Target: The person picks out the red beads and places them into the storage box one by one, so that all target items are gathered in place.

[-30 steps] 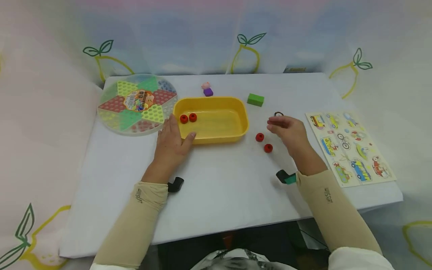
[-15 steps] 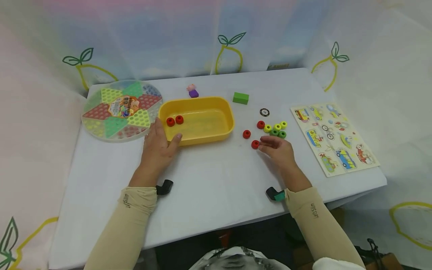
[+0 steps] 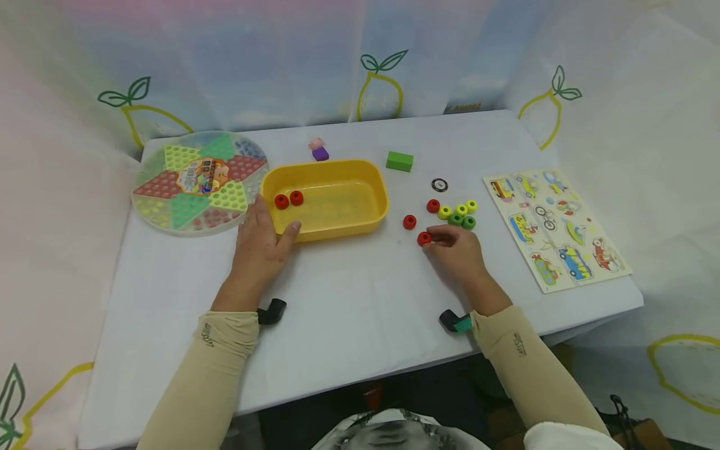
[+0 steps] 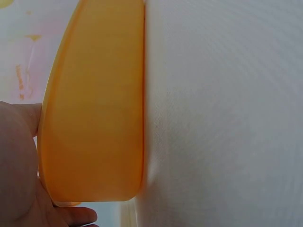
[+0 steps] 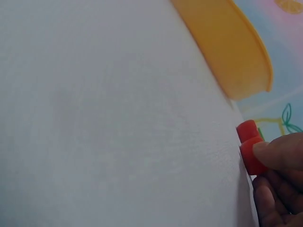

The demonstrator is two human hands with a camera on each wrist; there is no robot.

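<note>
My left hand point(image 3: 259, 247) rests at the near left corner of a yellow tray point(image 3: 343, 235), fingers fairly straight along its end and thumb at the near rim. The left wrist view shows the tray's side wall point(image 4: 97, 104) beside that hand. Two red beads lie inside the tray at its left. My right hand point(image 3: 458, 251) pinches a red bead point(image 5: 252, 157) by thumb and fingers, close over the table. Another red bead point(image 3: 409, 222) lies just left of it. Beyond the hand are a third red bead point(image 3: 432, 205) and several yellow and green beads point(image 3: 455, 219).
A round game board point(image 3: 197, 187) lies left of the tray. Behind stand a small pink-and-purple toy point(image 3: 319, 151) and a green block point(image 3: 400, 161). A black-and-white disc point(image 3: 439, 185) sits past the beads. On the right lies a picture puzzle board point(image 3: 554, 231).
My right hand has come down and nearer, uncovering the yellow and green beads, and now pinches the nearest red bead. The left hand stays at the tray. The head view has shifted.
</note>
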